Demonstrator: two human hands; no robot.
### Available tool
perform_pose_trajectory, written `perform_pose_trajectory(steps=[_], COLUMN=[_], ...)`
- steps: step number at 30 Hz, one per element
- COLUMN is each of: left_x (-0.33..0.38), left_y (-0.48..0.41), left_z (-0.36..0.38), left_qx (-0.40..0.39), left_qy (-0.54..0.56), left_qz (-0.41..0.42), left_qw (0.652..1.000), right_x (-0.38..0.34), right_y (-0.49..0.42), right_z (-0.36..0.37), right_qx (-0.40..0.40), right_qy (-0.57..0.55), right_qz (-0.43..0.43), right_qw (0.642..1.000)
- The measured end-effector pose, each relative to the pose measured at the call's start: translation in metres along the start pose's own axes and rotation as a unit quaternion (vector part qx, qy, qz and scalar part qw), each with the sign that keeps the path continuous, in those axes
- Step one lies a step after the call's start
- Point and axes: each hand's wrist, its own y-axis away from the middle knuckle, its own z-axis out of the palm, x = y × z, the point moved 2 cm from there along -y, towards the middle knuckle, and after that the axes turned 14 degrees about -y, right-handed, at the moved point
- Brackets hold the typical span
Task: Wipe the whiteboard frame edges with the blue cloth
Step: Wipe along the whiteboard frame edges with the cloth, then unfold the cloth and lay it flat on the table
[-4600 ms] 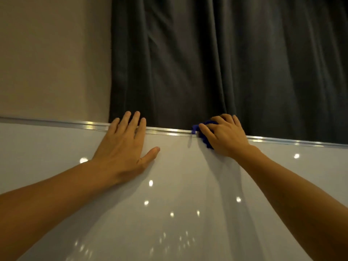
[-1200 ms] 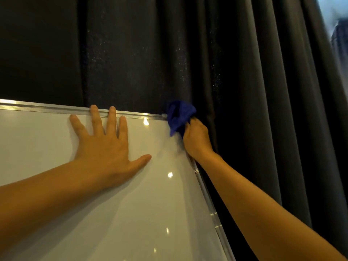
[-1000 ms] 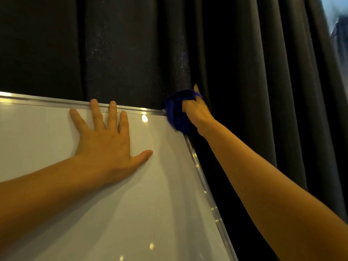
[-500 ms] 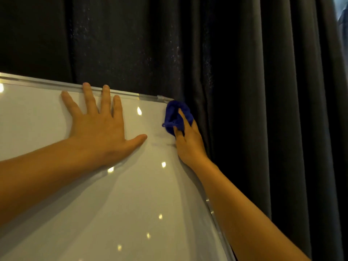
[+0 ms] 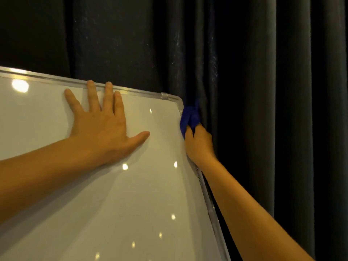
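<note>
Half a second back the right hand [image 5: 198, 143] had the blue cloth [image 5: 189, 117] on the board's face just below the top right corner; now cloth and hand sit on the outer side of the right frame edge [image 5: 206, 194], a little below the rounded corner [image 5: 178, 102], which shows bare. Its fingers are clenched around the bunched cloth, pressing it against the metal edge, with a tuft of cloth poking up above the knuckles. Behind it hangs the dark curtain [image 5: 263, 91], close against the cloth.

On the other side, the left hand [image 5: 101, 127] lies flat and released on the whiteboard [image 5: 113, 204], holding nothing, fingers spread. Two middle fingertips [image 5: 109, 84] reach up onto the top frame edge [image 5: 47, 79], and the thumb points toward the right edge. Both bare forearms run in from the bottom of the view. Small ceiling-light reflections dot the glossy white surface, the largest near the upper left. A clear plastic joint piece [image 5: 164, 95] sits on the top edge just left of the corner.
</note>
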Motion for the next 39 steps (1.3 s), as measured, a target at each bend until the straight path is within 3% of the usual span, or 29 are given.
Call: perform_pose_trajectory(steps=[2,5,10,13,16,18,20,21,23,24,25,27,28,31,33,35,37,39], left_x=[0.004,0.020,0.058,0.070,0.084,0.095,0.104,0.106,0.111,0.113,0.114,0.121,0.125,0.137,0.145,0.156,0.174,0.193], left_y=[0.003,0.015,0.058,0.093,0.149,0.201,0.250,0.270,0.297,0.310,0.320,0.340,0.348,0.368,0.384,0.399,0.416,0.430], left_z=[-0.003,-0.010,-0.026,-0.048,-0.068,-0.083,-0.097,-0.103,-0.111,-0.117,-0.124,-0.142,-0.148,-0.165,-0.174,-0.183,-0.195,-0.207], left_qx=[0.008,0.016,0.005,-0.015,-0.012,-0.020,-0.021,-0.027,-0.075,-0.129,-0.197,-0.316,-0.344,-0.384,-0.468,-0.545,-0.571,-0.575], left_qy=[0.008,0.022,0.022,0.036,0.078,0.114,0.193,0.255,0.406,0.501,0.597,0.718,0.741,0.769,0.779,0.770,0.751,0.725], left_qz=[0.001,0.027,0.087,0.121,0.234,0.343,0.400,0.399,0.359,0.320,0.274,0.179,0.135,0.027,-0.047,-0.065,-0.006,0.063], left_qw=[1.000,0.999,0.996,0.992,0.969,0.932,0.896,0.880,0.837,0.794,0.728,0.593,0.561,0.510,0.415,0.324,0.331,0.374], right_x=[0.018,0.030,0.038,0.034,0.022,0.006,-0.016,-0.031,-0.061,-0.074,-0.085,-0.093,-0.093,-0.085,-0.076,-0.069,-0.061,-0.055], right_y=[0.044,0.113,0.195,0.236,0.278,0.300,0.309,0.313,0.324,0.334,0.346,0.373,0.385,0.414,0.432,0.446,0.461,0.472], right_z=[-0.021,-0.052,-0.088,-0.108,-0.127,-0.138,-0.148,-0.151,-0.158,-0.161,-0.162,-0.167,-0.171,-0.194,-0.214,-0.236,-0.266,-0.301], right_qx=[0.014,-0.019,-0.059,-0.059,-0.111,-0.162,-0.179,-0.168,-0.098,-0.051,-0.016,0.022,0.033,0.052,0.048,0.045,0.023,0.003], right_qy=[-0.025,0.054,0.142,0.199,0.300,0.387,0.453,0.454,0.352,0.249,0.133,-0.067,-0.127,-0.225,-0.275,-0.306,-0.315,-0.311], right_qz=[0.025,0.017,0.081,0.147,0.203,0.199,0.138,0.106,0.092,0.124,0.180,0.308,0.357,0.460,0.493,0.509,0.516,0.523], right_qw=[0.999,0.998,0.985,0.967,0.926,0.886,0.862,0.869,0.926,0.959,0.975,0.949,0.925,0.857,0.824,0.803,0.796,0.794])
